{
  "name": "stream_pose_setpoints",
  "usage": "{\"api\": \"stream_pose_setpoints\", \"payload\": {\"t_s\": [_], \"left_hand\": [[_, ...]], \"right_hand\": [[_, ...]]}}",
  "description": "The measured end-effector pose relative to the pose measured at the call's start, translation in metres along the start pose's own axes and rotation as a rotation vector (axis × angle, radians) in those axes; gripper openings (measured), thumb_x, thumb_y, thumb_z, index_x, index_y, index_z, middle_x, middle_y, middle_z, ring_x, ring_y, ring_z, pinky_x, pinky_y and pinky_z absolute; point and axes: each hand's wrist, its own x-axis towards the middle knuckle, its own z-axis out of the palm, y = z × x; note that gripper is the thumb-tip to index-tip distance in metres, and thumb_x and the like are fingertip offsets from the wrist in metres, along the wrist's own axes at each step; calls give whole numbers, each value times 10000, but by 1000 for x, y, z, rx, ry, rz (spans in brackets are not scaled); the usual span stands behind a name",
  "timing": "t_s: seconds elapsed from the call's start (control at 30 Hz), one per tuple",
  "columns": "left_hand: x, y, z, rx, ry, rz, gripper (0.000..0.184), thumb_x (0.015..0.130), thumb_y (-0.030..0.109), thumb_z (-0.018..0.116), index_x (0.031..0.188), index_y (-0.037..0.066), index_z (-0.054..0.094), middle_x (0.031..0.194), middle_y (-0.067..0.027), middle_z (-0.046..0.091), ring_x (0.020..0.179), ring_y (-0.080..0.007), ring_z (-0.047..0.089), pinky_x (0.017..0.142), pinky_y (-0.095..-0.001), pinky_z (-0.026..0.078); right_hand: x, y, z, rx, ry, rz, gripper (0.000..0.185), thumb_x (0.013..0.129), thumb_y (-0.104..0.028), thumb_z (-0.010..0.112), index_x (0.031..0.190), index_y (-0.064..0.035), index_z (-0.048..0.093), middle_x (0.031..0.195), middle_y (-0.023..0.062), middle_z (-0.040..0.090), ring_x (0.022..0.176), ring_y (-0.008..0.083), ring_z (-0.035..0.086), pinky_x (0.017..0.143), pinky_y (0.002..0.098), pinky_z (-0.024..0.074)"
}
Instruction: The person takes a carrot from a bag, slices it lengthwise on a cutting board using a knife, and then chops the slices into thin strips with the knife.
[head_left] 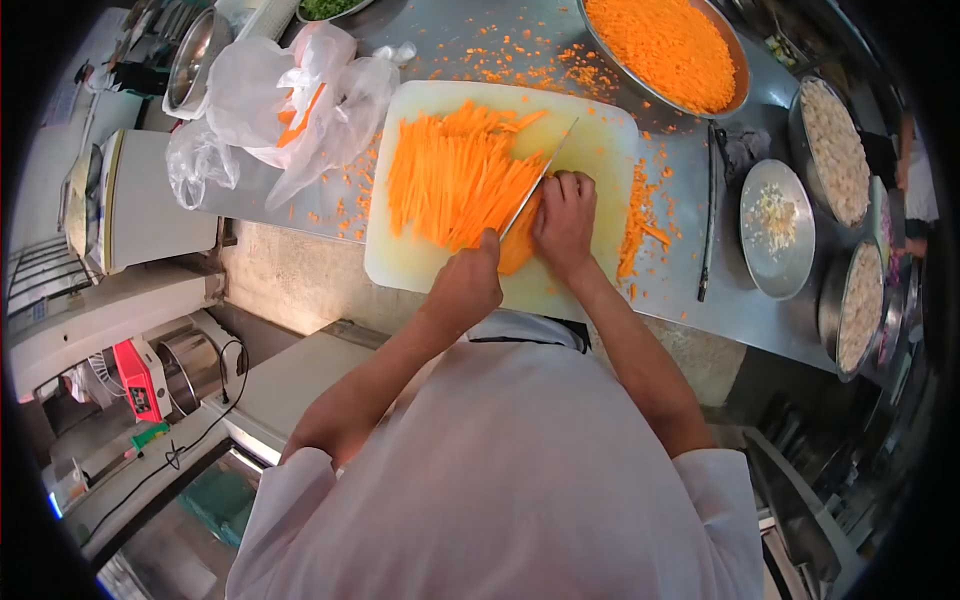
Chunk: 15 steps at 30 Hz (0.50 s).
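Note:
On a pale cutting board [600,140] lies a wide heap of orange carrot strips [450,175]. My left hand [464,285] is closed round the handle of a kitchen knife [545,170], whose blade slants up and to the right along the heap's right side. Just right of the blade, my right hand [565,222] presses curled fingers on uncut carrot [516,250], partly hidden under hand and knife. The knife handle is mostly covered by my left hand.
A big bowl of chopped carrot [665,50] stands at the back right. Plastic bags [270,95] lie left of the board. A metal bowl of chopped pale bits [778,228], a dark rod [708,215] and pans of pale pieces [833,150] are at right. Carrot crumbs [640,230] litter the steel table.

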Motion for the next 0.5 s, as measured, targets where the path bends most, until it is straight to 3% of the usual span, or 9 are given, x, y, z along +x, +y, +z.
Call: {"api": "stream_pose_setpoints", "payload": {"t_s": [0.13, 0.27, 0.43, 0.5], "left_hand": [[-21, 26, -43, -14, -89, -36, 212, 755, -74, 481, 952, -64, 404, 607, -280, 553, 615, -491, 579, 596, -563, 470], [-2, -7, 6, -3, 14, 28, 216, 748, -74, 481, 949, -65, 401, 602, -272, 552, 607, -489, 572, 595, -553, 472], [-18, 22, -39, -18, -63, -11, 206, 749, -74, 481, 939, -63, 402, 612, -275, 561, 605, -493, 571, 604, -556, 470], [-15, 2, -10, -14, -44, 3, 196, 755, -71, 478, 935, -63, 402, 611, -278, 559, 602, -492, 571, 601, -557, 470]], "right_hand": [[5, 1, 4, 1, 61, -20, 224, 720, -8, 584, 941, -11, 551, 981, 150, 521, 1006, 375, 480, 868, 473, 400], [6, -2, 0, 20, 41, 3, 223, 723, -11, 581, 943, -9, 547, 979, 151, 523, 1009, 375, 480, 865, 473, 402], [6, -2, 2, -15, 40, -5, 213, 719, -16, 586, 926, -4, 538, 983, 160, 518, 1011, 374, 479, 868, 472, 403], [5, -2, 0, -5, 40, 2, 217, 715, -15, 585, 926, -4, 536, 988, 163, 517, 1011, 377, 479, 867, 472, 403]]}}
